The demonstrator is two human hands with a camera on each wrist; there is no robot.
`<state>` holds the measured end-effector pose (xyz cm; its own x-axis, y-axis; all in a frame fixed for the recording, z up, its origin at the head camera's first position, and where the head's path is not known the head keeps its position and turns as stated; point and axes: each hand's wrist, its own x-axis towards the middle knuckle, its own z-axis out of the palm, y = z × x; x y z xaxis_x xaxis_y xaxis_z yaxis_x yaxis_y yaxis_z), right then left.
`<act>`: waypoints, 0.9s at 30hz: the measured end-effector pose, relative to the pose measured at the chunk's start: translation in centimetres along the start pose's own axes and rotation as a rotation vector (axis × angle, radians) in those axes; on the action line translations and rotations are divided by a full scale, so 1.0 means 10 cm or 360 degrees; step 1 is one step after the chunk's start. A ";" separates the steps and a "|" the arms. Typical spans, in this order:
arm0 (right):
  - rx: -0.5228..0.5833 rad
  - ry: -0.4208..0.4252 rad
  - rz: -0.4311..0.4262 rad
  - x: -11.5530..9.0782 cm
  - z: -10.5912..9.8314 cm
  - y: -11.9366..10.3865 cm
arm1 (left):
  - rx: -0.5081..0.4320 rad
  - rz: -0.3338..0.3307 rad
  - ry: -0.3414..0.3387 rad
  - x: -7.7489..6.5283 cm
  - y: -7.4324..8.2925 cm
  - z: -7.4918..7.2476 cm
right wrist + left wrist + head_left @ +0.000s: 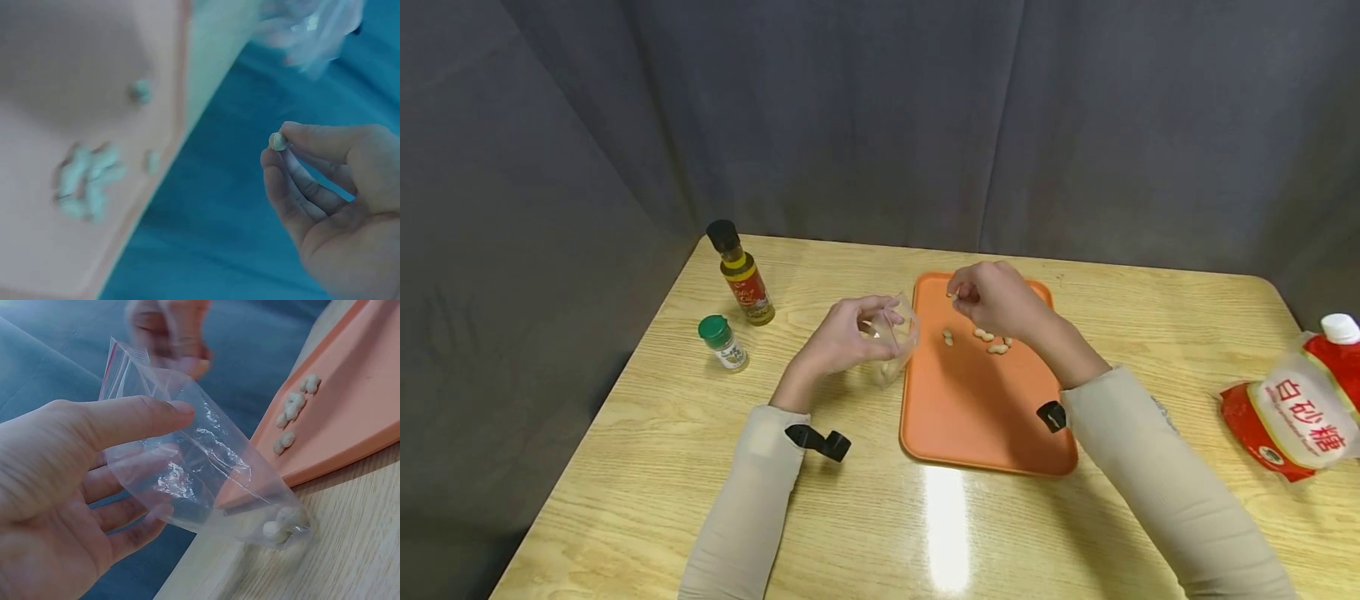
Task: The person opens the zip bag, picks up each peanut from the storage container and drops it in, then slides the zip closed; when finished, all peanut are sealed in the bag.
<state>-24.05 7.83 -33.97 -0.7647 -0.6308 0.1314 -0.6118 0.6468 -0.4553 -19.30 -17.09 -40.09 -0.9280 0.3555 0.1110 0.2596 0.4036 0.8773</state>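
My left hand (842, 337) grips a clear zip-top plastic bag (219, 450), thumb on the near side and fingers behind it. At the bag's lower corner lie peanuts (284, 525) in their shells. Over the far part of the orange tray (970, 425), my right hand (1000, 300) pinches a peanut (278, 142) between thumb and fingertips. Several unshelled peanuts (997, 348) rest on the tray below that hand. In the left wrist view the right hand appears blurred behind the bag's open top.
An olive oil bottle (748, 287) with a black cap and a green-capped spice jar (730, 354) stand at the left of the wooden table (647, 467). A red and white sugar bag (1300, 408) is at the right edge. Dark curtains (850, 125) hang behind.
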 end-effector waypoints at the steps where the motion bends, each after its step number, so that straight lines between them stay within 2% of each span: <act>1: -0.0004 0.0008 -0.0024 0.02 -0.02 -0.06 | -0.0001 0.0000 -0.0001 0.00 0.00 0.00; 6: 0.0013 -0.0002 -0.0149 0.12 -0.05 -0.36 | 0.0003 0.0003 -0.0006 0.00 -0.02 0.00; 11: 0.0029 -0.0004 -0.0276 0.19 0.01 -0.52 | 0.0015 0.0025 -0.0003 0.00 -0.03 0.00; 18: 0.0075 -0.0036 -0.0327 0.20 0.10 -0.55 | 0.0030 -0.0002 -0.0022 0.00 -0.01 0.01; 27: 0.0063 -0.0013 -0.0339 0.19 0.10 -0.56 | 0.0021 -0.0022 -0.0029 0.01 0.00 0.02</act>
<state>-21.87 2.62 -32.06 -0.6171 -0.7551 0.2211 -0.7508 0.4811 -0.4526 -19.38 -16.88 -40.12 -0.9266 0.3650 0.0903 0.2503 0.4195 0.8726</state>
